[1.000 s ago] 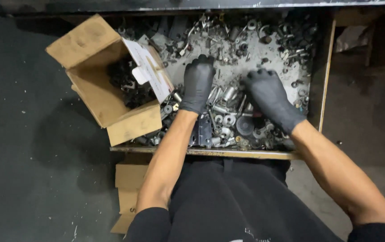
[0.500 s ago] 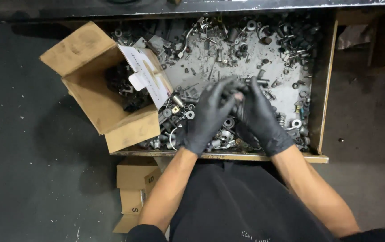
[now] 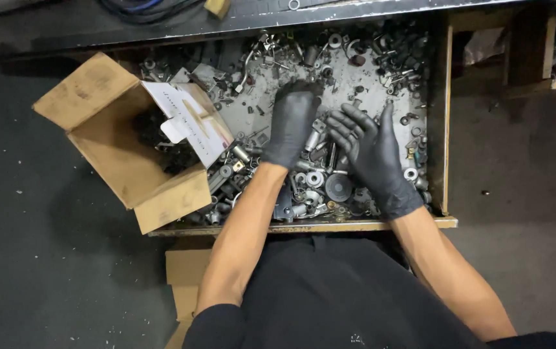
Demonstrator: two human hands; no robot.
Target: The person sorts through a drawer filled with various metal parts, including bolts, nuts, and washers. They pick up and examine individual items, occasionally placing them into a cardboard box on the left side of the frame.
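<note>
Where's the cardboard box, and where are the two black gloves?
cardboard box [image 3: 106, 161], head view, on its bare inner wall.
left hand [image 3: 291, 123], head view, on the back of the black glove.
right hand [image 3: 375, 155], head view, on the back of the black glove.

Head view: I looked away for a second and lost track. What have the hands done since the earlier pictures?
A second ago the hands were spread apart on the parts; half a second ago they met near the tray's front. Now the left hand has moved up the tray, knuckles up over the metal parts, and the right hand lies beside it with fingers spread. Whether either holds a part cannot be told. The cardboard box stayed put.
</note>
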